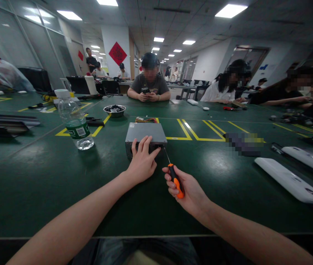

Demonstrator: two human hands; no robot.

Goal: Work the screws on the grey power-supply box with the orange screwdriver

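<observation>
A grey metal computer power supply (146,132) sits on the green table, its bundle of coloured wires at the far side. My left hand (143,162) rests against its near face, fingers spread and stretched up onto the top edge, the thumb side towards the right corner. In my right hand (185,187) is a screwdriver (176,180) with an orange and black handle, the fingers wrapped round it. Its thin shaft points up and left, with the tip at the right end of the near face. Whether the tip sits in a screw is too small to tell.
A plastic water bottle (79,127) stands to the left. Behind it are a metal bowl (114,110) of small dark parts and dark panels (4,123). White casings (291,180) lie at the right. Across the table a person (149,82) holds a phone; others sit along both sides.
</observation>
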